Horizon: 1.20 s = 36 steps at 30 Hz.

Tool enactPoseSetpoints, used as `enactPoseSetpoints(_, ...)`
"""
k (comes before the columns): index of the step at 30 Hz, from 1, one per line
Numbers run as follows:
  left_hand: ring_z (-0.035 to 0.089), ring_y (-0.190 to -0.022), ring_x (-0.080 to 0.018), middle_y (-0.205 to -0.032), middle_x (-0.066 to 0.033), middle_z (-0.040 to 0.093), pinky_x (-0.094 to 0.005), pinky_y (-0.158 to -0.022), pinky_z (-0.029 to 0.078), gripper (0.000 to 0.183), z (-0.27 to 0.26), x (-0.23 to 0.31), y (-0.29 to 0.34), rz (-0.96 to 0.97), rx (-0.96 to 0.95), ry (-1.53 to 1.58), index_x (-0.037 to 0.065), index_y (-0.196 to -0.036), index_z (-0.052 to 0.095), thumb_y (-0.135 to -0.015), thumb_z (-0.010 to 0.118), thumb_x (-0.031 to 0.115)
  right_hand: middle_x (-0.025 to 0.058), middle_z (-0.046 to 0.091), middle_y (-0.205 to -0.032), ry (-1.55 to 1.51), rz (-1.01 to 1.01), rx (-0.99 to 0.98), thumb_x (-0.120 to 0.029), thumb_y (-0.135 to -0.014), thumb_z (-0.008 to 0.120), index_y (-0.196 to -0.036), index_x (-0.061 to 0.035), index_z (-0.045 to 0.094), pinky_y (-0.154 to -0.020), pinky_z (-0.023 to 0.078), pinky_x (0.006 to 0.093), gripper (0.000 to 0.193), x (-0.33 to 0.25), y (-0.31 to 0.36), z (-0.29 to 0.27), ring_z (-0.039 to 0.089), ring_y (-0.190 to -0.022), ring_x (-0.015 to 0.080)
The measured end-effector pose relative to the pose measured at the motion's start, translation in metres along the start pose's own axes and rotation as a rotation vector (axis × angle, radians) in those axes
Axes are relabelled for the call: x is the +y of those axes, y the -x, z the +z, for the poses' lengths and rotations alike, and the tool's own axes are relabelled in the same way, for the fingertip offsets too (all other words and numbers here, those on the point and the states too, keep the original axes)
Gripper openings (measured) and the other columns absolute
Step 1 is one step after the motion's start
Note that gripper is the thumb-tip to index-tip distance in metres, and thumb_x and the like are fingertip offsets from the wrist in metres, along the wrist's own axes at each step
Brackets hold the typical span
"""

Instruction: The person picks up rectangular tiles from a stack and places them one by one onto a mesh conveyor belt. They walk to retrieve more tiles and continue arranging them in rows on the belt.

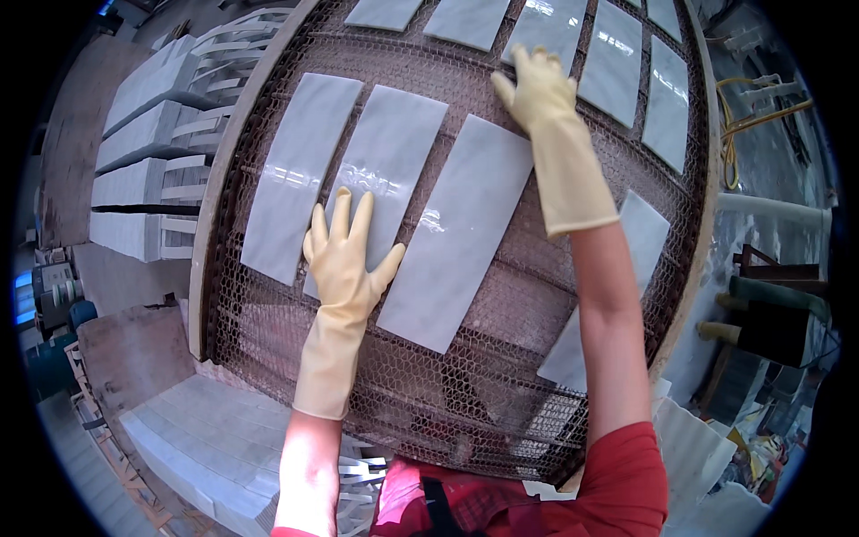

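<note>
Both my hands wear long cream rubber gloves. My left hand (pixel 344 259) lies over the near end of a glossy grey-white stone tile (pixel 394 134), its fingers spread. A similar tile (pixel 300 170) lies to its left, and a wider, slanted tile (pixel 461 224) is just right of its thumb. Farther off, my right hand (pixel 543 98) reaches to the near edge of a tile (pixel 548 27) in the far row, fingertips on or just over it and thumb apart. Beneath my right forearm, another tile (pixel 644 237) is partly hidden. All these tiles lie flat on a wire mesh conveyor belt (pixel 501 385).
The belt runs between a left side rail (pixel 201 259) and a right one (pixel 707 206). Stacks of pale slabs (pixel 143 134) stand beyond the left rail, with another stack (pixel 206 438) at lower left. A yellow hose (pixel 729 134) hangs on the right.
</note>
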<state>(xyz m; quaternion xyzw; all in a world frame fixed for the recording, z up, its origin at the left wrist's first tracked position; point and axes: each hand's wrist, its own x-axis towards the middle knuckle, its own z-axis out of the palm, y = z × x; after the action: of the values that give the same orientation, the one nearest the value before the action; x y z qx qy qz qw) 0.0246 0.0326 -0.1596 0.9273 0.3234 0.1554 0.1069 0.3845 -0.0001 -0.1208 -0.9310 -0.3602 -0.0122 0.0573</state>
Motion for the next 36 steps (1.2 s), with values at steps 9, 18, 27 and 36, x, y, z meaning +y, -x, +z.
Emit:
enactPoseSetpoints(9, 0.046, -0.143, -0.0522, -0.158, -0.0213, 0.053, -0.0616, -0.117, 0.036, 0.079, 0.006, -0.004, 0.003, 0.063, 0.107, -0.025, 0.010, -0.152, 0.059, -0.084, 0.084, 0.042, 0.0177, 0.058, -0.149, -0.081, -0.144, 0.334, -0.036, -0.099, 0.068, -0.144, -0.0095, 0.059, -0.121, 0.031, 0.0546, 0.054, -0.043, 0.128, 0.024, 0.048, -0.142, 0.0369)
enactPoseSetpoints(18, 0.049, -0.142, -0.0514, -0.149, -0.0272, 0.059, -0.0628, -0.122, 0.030, 0.061, 0.009, -0.014, 0.037, 0.116, 0.299, 0.044, 0.002, -0.146, 0.061, -0.101, 0.064, 0.043, 0.0237, 0.054, -0.146, -0.227, -0.357, 0.311, -0.020, -0.090, 0.073, -0.140, -0.0012, 0.057, -0.121, 0.033, 0.0571, 0.057, -0.071, 0.265, 0.009, 0.047, -0.139, 0.0425)
enactPoseSetpoints(27, 0.051, -0.142, -0.0480, -0.145, -0.0243, 0.063, -0.0637, -0.124, 0.028, 0.053, -0.035, 0.057, 0.271, 0.075, 0.061, 0.384, 0.003, -0.142, 0.065, -0.094, 0.071, 0.024, 0.0281, 0.053, -0.151, -0.013, -0.511, 0.193, -0.013, -0.090, 0.066, -0.141, 0.0029, 0.060, -0.124, 0.032, 0.0583, 0.053, -0.095, 0.387, 0.029, 0.048, -0.142, 0.0436)
enactPoseSetpoints(36, 0.066, -0.124, -0.0402, -0.120, -0.0160, 0.075, -0.0602, -0.117, 0.042, 0.028, -0.047, 0.057, 0.541, -0.171, 0.234, 0.403, 0.008, -0.112, 0.077, -0.088, 0.080, 0.023, 0.0165, 0.074, -0.124, -0.472, -0.716, -0.014, -0.020, -0.093, 0.073, -0.131, -0.0032, 0.070, -0.110, 0.047, 0.0484, 0.042, -0.149, 0.548, -0.027, 0.067, -0.116, 0.0357)
